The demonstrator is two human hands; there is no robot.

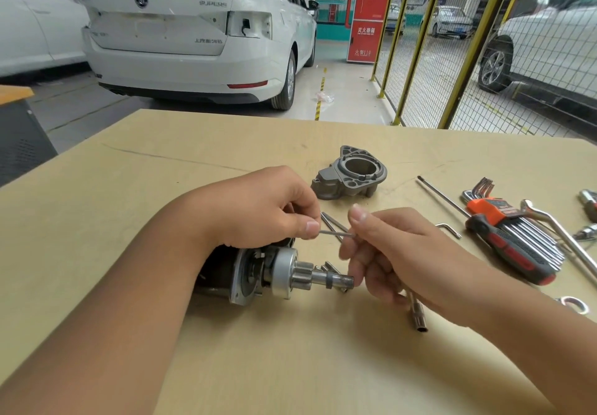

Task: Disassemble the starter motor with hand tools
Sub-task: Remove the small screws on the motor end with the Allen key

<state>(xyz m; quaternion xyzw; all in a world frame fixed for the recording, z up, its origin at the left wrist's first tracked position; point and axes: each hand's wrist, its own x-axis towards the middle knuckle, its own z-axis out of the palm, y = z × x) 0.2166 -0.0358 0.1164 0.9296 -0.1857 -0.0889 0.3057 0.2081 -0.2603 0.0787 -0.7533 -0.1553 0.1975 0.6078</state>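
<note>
- Two hands are working over the starter motor [258, 272], which is lying on its side near the middle of the wooden table [290, 366], its pinion shaft [336, 280] pointing right.
- The left hand [258, 211] is resting on top of the motor body and pinching one end of a thin metal rod [109, 233] between thumb and forefinger.
- The right hand [397, 253] is curling its fingers round the other end of the same rod, just right of the shaft tip; a socket wrench [419, 317] is poking out beneath this hand, though whether the hand is gripping it too is hard to tell.
- Loose bolts [329, 220] are lying between the two hands, partly hidden.
- The removed nose housing [350, 174] is sitting apart behind the hands, opening upward, with bare table around it.
- To the right, a long thin rod [442, 196], a single hex key [447, 229], an orange-holdered hex key set [504, 220], a red-and-black screwdriver [513, 256] and a bent wrench [562, 230] are crowding the table's right side, near its edge.
- Open tabletop is stretching in front of the motor toward the near edge, and on the far left.
- Beyond the table's far edge, a white car [200, 33] is standing on the grey workshop floor [80, 107], with a yellow mesh fence [436, 43] on the right.
</note>
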